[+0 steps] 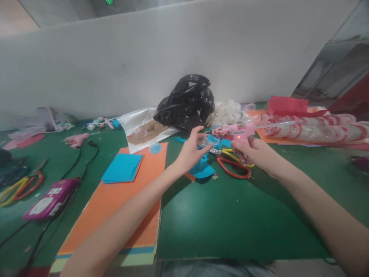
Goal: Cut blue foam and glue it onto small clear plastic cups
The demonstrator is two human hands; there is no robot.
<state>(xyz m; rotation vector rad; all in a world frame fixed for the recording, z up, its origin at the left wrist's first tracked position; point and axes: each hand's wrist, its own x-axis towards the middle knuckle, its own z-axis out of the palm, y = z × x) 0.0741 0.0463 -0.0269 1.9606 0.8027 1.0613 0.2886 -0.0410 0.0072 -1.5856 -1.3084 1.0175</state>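
My right hand [253, 154] is wrapped round the handle of a pink hot glue gun [238, 132], whose small orange light glows. A clear glue stick [276, 124] pokes out of its back end. The nozzle points left, at the rim of a small clear plastic cup [212, 139]. My left hand [192, 148] pinches this cup between thumb and fingers. Below both hands lie cut blue paper pieces [203, 169] and scissors with red and yellow handles [235, 173].
Orange sheets [138, 215] carry a stack of blue squares [122, 168] and a blue-lined cup [155, 147]. Behind sits a black plastic bag [188, 102]. Rows of clear cups [305, 132] stand right. A purple power strip [52, 200], cords, another glue gun [76, 140] and scissors [23, 186] lie left.
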